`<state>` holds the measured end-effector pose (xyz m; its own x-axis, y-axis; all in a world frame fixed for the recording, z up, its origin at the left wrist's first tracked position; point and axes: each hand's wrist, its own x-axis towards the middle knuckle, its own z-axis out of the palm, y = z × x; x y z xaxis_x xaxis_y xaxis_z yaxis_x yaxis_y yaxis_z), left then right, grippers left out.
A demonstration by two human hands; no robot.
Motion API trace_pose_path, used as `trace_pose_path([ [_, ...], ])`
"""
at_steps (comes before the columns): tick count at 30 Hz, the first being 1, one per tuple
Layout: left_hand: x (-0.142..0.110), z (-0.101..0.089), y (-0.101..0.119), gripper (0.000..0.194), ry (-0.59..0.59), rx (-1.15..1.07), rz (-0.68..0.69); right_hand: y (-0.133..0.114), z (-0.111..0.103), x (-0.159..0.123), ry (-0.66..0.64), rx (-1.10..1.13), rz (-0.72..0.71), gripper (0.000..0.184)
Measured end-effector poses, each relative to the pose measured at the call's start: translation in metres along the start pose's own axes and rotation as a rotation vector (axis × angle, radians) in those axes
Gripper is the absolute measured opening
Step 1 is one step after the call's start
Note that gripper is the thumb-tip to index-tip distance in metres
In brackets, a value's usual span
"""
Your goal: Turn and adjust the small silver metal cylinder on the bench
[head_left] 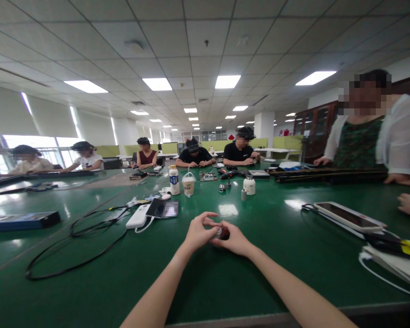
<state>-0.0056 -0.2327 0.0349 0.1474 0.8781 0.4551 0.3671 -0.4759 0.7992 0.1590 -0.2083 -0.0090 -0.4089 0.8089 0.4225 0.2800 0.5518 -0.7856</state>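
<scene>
My left hand point(202, 231) and my right hand point(233, 238) meet low over the green table. Between their fingertips they grip a small round metal part point(219, 232); my fingers cover most of it, so its exact kind does not show. Beyond the hands stands a short grey metal cylinder point(243, 195). Farther back are shiny metal pieces point(222, 187) and a small dark upright part point(228, 183). A squat white bottle point(249, 186) stands just behind the cylinder.
On the green table point(150, 282), a power bank point(138, 216), a phone point(162, 208) and a looped black cable point(78, 273) lie left. A tall bottle point(174, 181) and a drink cup point(188, 184) stand ahead. Another phone point(348, 216) lies right. Several people sit around; one stands right.
</scene>
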Motion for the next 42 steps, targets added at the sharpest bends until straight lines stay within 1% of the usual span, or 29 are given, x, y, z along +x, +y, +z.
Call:
trace_pose_path([
  [2,0.002,-0.002,0.000,0.038,0.019,0.007,0.006,0.001,0.000,0.000,-0.004,-0.001,-0.002,0.035],
  [5,0.005,-0.008,-0.004,0.035,0.081,0.043,0.001,0.003,-0.001,0.000,-0.019,0.004,-0.006,0.038],
  [8,0.007,-0.015,-0.017,0.033,0.128,0.126,-0.036,0.002,-0.001,-0.001,-0.031,0.008,-0.013,0.037],
  [12,0.005,-0.017,-0.039,0.031,0.122,0.231,-0.101,0.000,-0.002,-0.001,-0.038,0.007,-0.016,0.036],
  [14,0.004,-0.015,-0.044,0.030,0.122,0.249,-0.121,-0.001,-0.002,-0.001,-0.038,0.000,-0.016,0.035],
  [17,0.005,-0.014,-0.039,0.029,0.142,0.228,-0.108,-0.002,-0.003,-0.001,-0.038,-0.009,-0.017,0.035],
  [20,0.006,-0.013,-0.024,0.027,0.146,0.155,-0.051,-0.001,-0.003,-0.001,-0.037,-0.012,-0.020,0.035],
  [23,0.006,-0.010,-0.010,0.032,0.096,0.080,0.006,-0.001,-0.003,-0.001,-0.029,-0.020,-0.022,0.037],
  [25,0.005,-0.008,-0.005,0.034,0.052,0.054,0.026,0.000,-0.003,0.000,-0.028,-0.029,-0.024,0.038],
  [28,0.003,-0.007,-0.004,0.036,0.008,0.041,0.037,0.001,-0.003,0.000,-0.032,-0.042,-0.029,0.037],
  [33,0.002,-0.006,-0.005,0.038,-0.032,0.024,0.044,0.003,-0.003,0.001,-0.038,-0.053,-0.031,0.037],
  [37,0.001,-0.004,-0.003,0.044,-0.065,0.003,0.052,0.005,-0.003,0.002,-0.033,-0.063,-0.028,0.039],
  [40,0.001,-0.003,-0.001,0.044,-0.077,0.001,0.057,0.005,-0.003,0.002,-0.033,-0.059,-0.027,0.040],
  [42,0.002,-0.004,-0.002,0.042,-0.061,0.012,0.061,0.004,-0.003,0.001,-0.033,-0.054,-0.027,0.039],
])
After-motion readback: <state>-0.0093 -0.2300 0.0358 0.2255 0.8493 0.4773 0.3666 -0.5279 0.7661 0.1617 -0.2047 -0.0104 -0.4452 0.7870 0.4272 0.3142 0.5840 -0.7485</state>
